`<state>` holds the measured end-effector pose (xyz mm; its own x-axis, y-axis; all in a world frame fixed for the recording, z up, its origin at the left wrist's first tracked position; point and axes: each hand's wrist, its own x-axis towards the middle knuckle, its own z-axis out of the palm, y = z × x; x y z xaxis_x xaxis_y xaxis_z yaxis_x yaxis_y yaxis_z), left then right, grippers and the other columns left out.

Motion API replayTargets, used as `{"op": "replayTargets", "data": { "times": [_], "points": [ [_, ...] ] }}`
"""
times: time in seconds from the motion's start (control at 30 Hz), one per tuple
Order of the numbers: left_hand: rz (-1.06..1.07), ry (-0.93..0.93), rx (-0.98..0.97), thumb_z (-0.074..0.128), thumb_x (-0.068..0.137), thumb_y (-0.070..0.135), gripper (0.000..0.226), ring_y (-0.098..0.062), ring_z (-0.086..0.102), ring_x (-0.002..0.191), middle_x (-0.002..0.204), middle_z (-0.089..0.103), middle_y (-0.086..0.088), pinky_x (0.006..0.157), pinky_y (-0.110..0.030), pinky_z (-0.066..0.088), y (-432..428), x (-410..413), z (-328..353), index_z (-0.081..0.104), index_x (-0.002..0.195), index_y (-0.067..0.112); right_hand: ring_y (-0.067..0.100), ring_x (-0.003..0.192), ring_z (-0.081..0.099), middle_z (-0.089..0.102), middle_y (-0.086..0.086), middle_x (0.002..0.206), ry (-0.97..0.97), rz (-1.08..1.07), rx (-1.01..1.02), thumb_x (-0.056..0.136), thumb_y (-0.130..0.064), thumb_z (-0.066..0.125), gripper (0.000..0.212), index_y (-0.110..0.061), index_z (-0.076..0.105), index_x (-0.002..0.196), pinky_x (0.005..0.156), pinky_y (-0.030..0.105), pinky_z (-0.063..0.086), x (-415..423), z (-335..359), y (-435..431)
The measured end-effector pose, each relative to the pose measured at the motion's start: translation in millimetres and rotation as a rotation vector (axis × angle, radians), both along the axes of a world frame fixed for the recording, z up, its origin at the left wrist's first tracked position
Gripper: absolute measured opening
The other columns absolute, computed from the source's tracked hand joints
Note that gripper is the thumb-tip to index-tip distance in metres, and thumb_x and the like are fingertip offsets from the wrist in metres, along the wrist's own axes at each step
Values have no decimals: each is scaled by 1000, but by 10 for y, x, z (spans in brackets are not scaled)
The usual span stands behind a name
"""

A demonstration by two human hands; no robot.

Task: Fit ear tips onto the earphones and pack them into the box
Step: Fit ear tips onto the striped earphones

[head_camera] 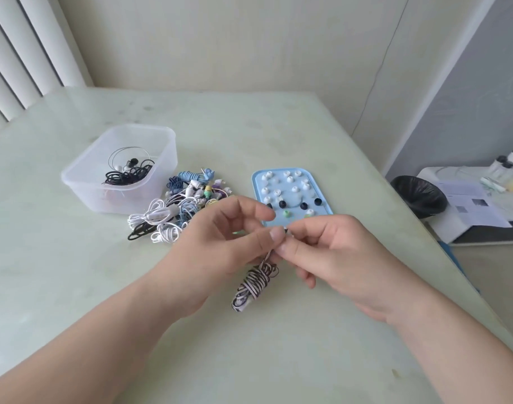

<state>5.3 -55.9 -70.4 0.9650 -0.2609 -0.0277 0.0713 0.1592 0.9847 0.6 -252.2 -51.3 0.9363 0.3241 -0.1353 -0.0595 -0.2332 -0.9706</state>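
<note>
Left hand (220,243) and right hand (334,258) pinched one earbud between fingertips above the table centre — its striped cable bundle (253,284) dangled at 6 o'clock. Light, limp cable; the tip probably soft and slippery — grip the rigid bud housing.

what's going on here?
A person is fitting ear tips. Both hands, left hand and right hand, pinch one end of a striped earphone bundle hanging below the fingers. More tips sit on the blue tray. A pile of earphones waits beside the box, which holds a few.
</note>
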Motion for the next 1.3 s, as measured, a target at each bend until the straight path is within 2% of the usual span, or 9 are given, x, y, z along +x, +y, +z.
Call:
{"op": "replayTargets", "data": {
  "times": [0.13, 0.37, 0.5, 0.63, 0.77, 0.87, 1.0, 1.13, 1.3],
  "points": [
    [-76, -28, 55, 73, 86, 15, 23, -31, 74, 81, 96, 73, -24, 84, -42, 63, 2, -60, -31, 75, 106, 4, 15, 59, 48, 74, 10, 77, 33, -4, -8, 93, -18, 74, 11, -10, 79, 87, 55, 25, 42, -13, -22, -6],
    [-51, 32, -23, 74, 84, 17, 23, -30, 71, 81, 91, 73, -19, 79, -37, 58, 38, -61, -78, 72, 101, 2, 24, 77, 62, 74, 20, 86, 166, -2, 218, 91, 4, 67, 19, 3, 75, 108, 63, 26, 54, -50, -23, 5],
    [17, 9, -13, 74, 83, 15, 19, -27, 72, 73, 84, 75, -16, 74, -36, 62, 13, -72, -81, 70, 97, 3, 18, 68, 63, 71, 23, 90, 230, -10, 277, 91, 3, 65, 23, 7, 73, 111, 63, 28, 56, -66, 1, 7],
    [63, -3, 26, 74, 85, 15, 19, -32, 76, 74, 87, 75, -19, 72, -41, 64, 6, -84, -72, 69, 99, 3, 21, 61, 64, 69, 21, 83, 256, -87, 240, 74, -10, 78, 32, 9, 73, 100, 56, 30, 56, -29, -12, -12],
    [89, -7, 64, 72, 90, 15, 21, -31, 77, 79, 91, 77, -21, 83, -47, 63, -10, -79, -102, 74, 109, 8, 22, 58, 63, 66, 14, 73, 246, -120, 202, 69, -15, 82, 24, 0, 72, 85, 52, 30, 54, -9, -22, -26],
    [93, -21, 69, 68, 96, 8, 24, -25, 77, 85, 98, 77, -23, 89, -40, 62, -7, -65, -136, 74, 118, 11, 24, 60, 63, 66, 15, 74, 228, -128, 169, 72, -15, 81, 26, 2, 72, 88, 53, 32, 55, 5, -50, -30],
    [77, -39, 87, 71, 94, 9, 17, -21, 75, 86, 97, 79, -13, 80, -28, 60, -30, -55, -148, 74, 110, 7, 24, 61, 64, 68, 16, 73, 160, -154, 85, 84, -10, 79, 19, 6, 71, 92, 55, 34, 56, 2, -85, -10],
    [77, -94, 145, 72, 94, 11, 11, -22, 76, 86, 95, 77, -10, 83, -35, 62, -52, -43, -161, 72, 104, 8, 23, 59, 65, 70, 10, 68, 70, -156, -12, 85, -12, 81, 14, 0, 75, 87, 55, 34, 55, -13, -97, 14],
    [47, -59, 77, 69, 95, 7, 10, -19, 71, 73, 84, 74, -9, 66, -27, 58, -52, -39, -159, 70, 104, 3, 21, 58, 64, 76, 7, 75, -22, -113, -70, 88, -17, 78, 9, -9, 80, 84, 46, 32, 47, 0, 32, -63]
  ]
}}
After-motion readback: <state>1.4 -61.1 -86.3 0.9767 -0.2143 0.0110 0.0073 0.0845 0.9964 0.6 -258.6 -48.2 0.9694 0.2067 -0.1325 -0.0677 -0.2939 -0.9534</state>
